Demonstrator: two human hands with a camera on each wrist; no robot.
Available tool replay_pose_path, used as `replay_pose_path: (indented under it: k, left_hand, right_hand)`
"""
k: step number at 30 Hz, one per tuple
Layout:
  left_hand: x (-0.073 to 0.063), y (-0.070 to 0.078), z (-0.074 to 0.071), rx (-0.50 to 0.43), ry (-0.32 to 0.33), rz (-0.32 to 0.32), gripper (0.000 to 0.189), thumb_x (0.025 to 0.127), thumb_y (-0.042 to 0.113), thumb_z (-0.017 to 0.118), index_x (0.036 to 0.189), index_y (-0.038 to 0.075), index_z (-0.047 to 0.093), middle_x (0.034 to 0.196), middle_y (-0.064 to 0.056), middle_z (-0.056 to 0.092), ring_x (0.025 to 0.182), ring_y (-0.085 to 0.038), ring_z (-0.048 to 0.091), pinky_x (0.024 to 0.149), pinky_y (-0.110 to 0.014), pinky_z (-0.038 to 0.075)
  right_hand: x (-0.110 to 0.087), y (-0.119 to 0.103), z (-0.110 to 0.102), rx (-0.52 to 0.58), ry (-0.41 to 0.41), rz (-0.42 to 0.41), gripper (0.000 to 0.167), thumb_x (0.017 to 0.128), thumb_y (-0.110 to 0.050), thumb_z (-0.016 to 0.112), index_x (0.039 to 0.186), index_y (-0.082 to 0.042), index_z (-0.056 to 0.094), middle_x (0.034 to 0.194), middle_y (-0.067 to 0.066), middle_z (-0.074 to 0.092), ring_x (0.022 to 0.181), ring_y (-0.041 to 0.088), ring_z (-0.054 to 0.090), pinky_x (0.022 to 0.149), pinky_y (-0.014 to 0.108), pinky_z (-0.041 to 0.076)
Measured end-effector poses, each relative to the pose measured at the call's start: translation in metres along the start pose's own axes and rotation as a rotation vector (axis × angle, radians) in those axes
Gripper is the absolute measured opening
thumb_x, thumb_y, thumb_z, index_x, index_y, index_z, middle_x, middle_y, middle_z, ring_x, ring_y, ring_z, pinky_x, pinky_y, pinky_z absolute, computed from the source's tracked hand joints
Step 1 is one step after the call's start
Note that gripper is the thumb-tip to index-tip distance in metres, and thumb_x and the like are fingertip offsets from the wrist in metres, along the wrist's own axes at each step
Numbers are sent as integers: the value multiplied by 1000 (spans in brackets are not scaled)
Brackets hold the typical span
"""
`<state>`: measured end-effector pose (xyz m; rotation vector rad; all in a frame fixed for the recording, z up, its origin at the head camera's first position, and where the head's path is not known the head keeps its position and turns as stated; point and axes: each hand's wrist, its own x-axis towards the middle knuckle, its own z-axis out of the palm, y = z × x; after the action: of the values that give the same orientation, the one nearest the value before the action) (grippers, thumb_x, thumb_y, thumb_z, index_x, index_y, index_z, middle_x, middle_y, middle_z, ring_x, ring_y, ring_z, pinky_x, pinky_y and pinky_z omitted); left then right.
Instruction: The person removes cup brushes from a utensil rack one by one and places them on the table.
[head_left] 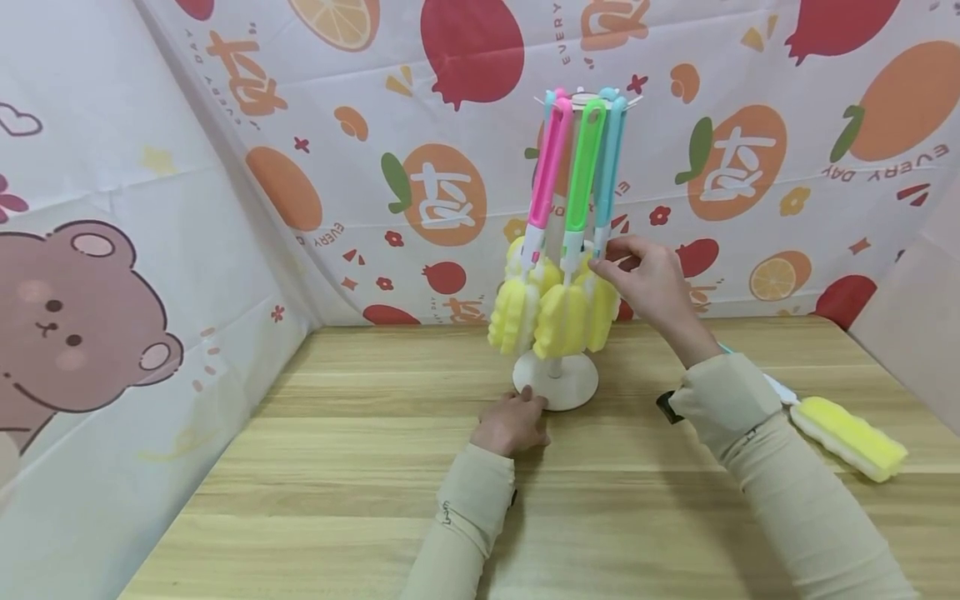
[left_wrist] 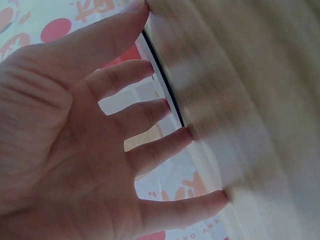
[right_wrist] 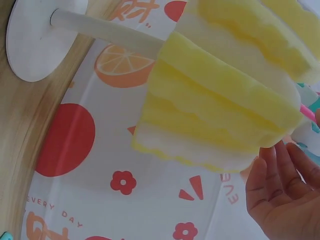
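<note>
Two hands work. Left hand (head_left: 512, 423) is spread, stand (head_left: 572, 390) just past its fingertips. Right hand (head_left: 651, 282) pinches a brush (head_left: 611, 162), handle above its fingers. A hard tug could tip the stand.

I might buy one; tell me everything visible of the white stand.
The white stand rises upright from the wooden table: flat round base, slim post, thin arms on top, smooth like plastic or coated metal. Sponge brushes with pink, green and blue handles hang around it, hiding much of the post. The left hand touches its base.
</note>
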<state>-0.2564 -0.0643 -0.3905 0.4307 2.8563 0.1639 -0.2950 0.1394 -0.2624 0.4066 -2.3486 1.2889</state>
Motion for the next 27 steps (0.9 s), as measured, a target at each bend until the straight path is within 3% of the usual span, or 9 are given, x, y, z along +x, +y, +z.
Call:
replay_pose_path:
  k: [8,14,27]
  left_hand:
    - [1,-1,-1,-20,0,-2,52,94,32,75,141,20,59,156,-11,44,135,-32,47,87,-61,52]
    - [1,-1,-1,-18,-2,-6,53,93,33,76,141,20,59,157,-10,43,136,-32,47,88,-62,52]
    - [0,-1,0,-29,-4,11,54,93,32,76,142,19,59,158,-12,41,137,-33,47,92,-58,51]
  right_hand:
    - [6,-6,2,34,-6,-10,34,98,-17,69,122,7,67,108,20,71,93,29,65,79,25,53]
    - [5,-4,2,-11,28,-71,28,98,-11,68,117,10,69,99,22,71,85,29,64,69,14,49]
    - [0,4,-1,-123,89,-171,24,98,-7,68,112,12,70,86,21,71,75,31,64,63,15,44]
